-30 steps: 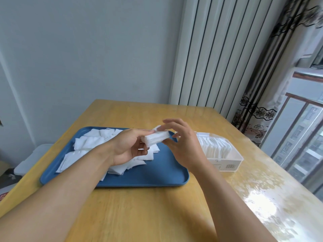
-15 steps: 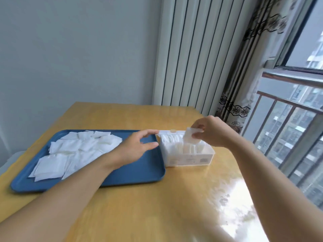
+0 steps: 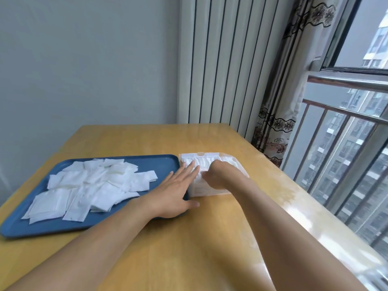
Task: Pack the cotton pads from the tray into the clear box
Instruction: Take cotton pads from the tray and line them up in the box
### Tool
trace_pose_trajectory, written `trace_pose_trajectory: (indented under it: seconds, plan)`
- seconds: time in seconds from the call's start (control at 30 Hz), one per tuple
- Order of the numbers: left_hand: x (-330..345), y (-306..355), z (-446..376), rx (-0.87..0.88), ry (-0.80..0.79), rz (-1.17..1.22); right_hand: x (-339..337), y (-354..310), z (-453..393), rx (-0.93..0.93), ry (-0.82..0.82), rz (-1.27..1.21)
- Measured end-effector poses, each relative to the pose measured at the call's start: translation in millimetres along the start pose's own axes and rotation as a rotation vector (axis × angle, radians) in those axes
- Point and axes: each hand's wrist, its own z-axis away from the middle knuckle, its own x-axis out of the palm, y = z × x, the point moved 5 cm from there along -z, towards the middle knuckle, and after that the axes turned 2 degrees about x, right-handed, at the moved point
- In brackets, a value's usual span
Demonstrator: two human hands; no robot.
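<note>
A blue tray (image 3: 52, 226) lies on the left of the wooden table and carries a loose pile of white square cotton pads (image 3: 88, 185). Just right of it stands the clear box (image 3: 206, 191), packed with upright pads (image 3: 201, 160). My left hand (image 3: 174, 192) reaches across the tray's right corner. Its straight fingers lie against the pads at the box's left side. My right hand (image 3: 220, 175) is down in the box, fingers curled round a small stack of pads pushed in among the others. Its fingertips are hidden.
The wooden table (image 3: 189, 248) runs to an edge on the right, beside a window with a metal railing (image 3: 346, 114). A patterned curtain (image 3: 277, 122) and a ribbed white radiator (image 3: 220, 70) stand behind the table's far end.
My right hand has carried the small stack from above the tray down into the box. The left hand let go of it and came to rest against the box's pads.
</note>
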Motion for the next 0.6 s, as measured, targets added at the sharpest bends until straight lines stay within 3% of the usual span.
trace_pose_trajectory:
  seconds: [0.1, 0.23, 0.4, 0.5, 0.6]
  plan:
    - [0.2, 1.3, 2.5, -0.006, -0.017, 0.026, -3.6, -4.4, -1.5, -0.047, -0.126, -0.01]
    - [-1.6, 5.3, 6.5, -0.033, -0.027, 0.103, -3.0, 4.1, -10.5, 0.004, -0.049, -0.05]
    - [-4.2, -0.2, 5.8, -0.053, -0.005, 0.295, -3.9, -1.8, -2.6, -0.01, -0.107, -0.053]
    - [-32.4, -20.2, 14.0, -0.076, 0.194, 0.484, -32.6, 9.2, -12.9, 0.05, -0.036, -0.172]
    - [-67.6, -59.0, 32.8, -0.155, 0.432, 0.457, -68.6, -11.6, -6.4, 0.002, 0.226, -0.284]
